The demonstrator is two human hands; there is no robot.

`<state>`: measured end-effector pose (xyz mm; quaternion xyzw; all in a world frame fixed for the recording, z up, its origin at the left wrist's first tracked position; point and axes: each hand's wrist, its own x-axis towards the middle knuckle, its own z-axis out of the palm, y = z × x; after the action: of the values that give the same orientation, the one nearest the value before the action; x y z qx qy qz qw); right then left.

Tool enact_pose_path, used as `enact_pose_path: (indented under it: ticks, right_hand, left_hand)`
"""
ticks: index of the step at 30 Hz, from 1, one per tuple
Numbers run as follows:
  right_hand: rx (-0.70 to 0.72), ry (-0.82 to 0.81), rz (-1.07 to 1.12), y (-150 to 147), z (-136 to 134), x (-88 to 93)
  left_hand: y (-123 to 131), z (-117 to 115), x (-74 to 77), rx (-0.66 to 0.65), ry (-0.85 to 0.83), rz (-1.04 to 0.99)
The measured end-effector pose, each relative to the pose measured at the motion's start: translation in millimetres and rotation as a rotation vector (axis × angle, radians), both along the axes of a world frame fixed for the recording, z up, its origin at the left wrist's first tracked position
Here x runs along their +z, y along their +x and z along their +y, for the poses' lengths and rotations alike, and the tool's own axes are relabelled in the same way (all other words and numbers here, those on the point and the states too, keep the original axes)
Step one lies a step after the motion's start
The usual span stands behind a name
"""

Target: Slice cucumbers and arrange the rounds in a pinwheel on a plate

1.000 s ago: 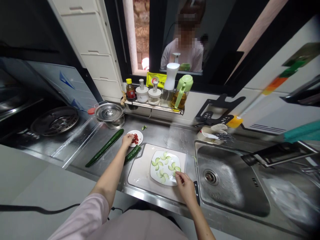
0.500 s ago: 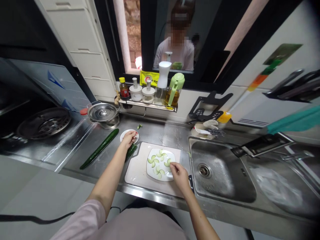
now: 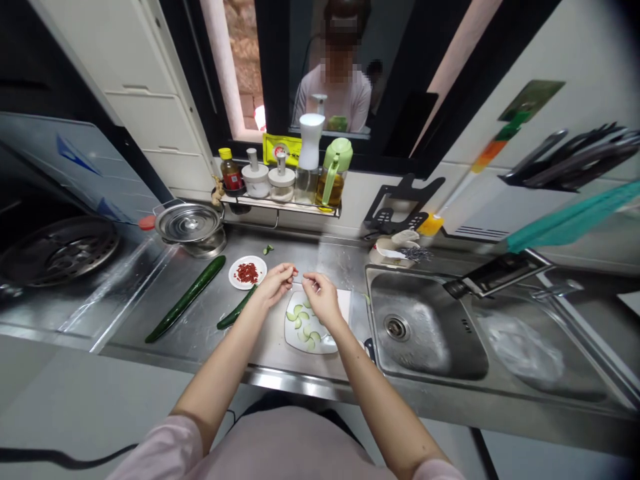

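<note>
My left hand [image 3: 280, 283] is pinched on a small red goji berry [image 3: 295, 271], just above the back left of a square white plate [image 3: 290, 339]. My right hand [image 3: 323, 298] faces it close by, thumb and fingers pressed together over the plate's back edge; what they hold, if anything, is too small to see. Curved cucumber slices [image 3: 311, 337] lie in flower-like groups on the plate, partly hidden by my right hand. Under it is a light cutting board [image 3: 273, 353]. A small round white dish [image 3: 234, 272] holds a heap of red goji berries [image 3: 247, 273].
Left of the board lie a whole cucumber [image 3: 187, 298] and a cut cucumber piece [image 3: 237, 312]. A lidded steel pot [image 3: 190, 227] stands behind. The sink [image 3: 425, 327] is to the right, with a knife handle [image 3: 369, 348] near it. Bottles line a shelf [image 3: 280, 202].
My left hand has moved right from the small dish, uncovering the berries, and now has a red berry in its fingertips. My right hand has moved back and left, towards it. The view has shifted slightly.
</note>
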<state>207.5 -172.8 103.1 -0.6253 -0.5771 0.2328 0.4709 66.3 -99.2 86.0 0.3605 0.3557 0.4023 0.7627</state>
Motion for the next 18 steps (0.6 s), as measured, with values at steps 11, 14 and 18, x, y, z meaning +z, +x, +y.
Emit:
enact_pose_path:
  ticks: [11, 14, 18]
  right_hand:
    - [-0.015, 0.000, 0.060, -1.1, 1.6, -11.0]
    - [-0.033, -0.026, 0.083, 4.1, -1.9, -15.3]
    - [-0.066, -0.052, 0.094, 14.8, -12.7, -22.5]
  left_hand:
    - [9.2, -12.4, -15.1, -0.056, 0.044, 0.088]
    - [-3.5, 6.3, -29.8, 0.026, 0.129, 0.267]
    - [-37.3, 39.9, -56.4, 0.294, 0.205, 0.658]
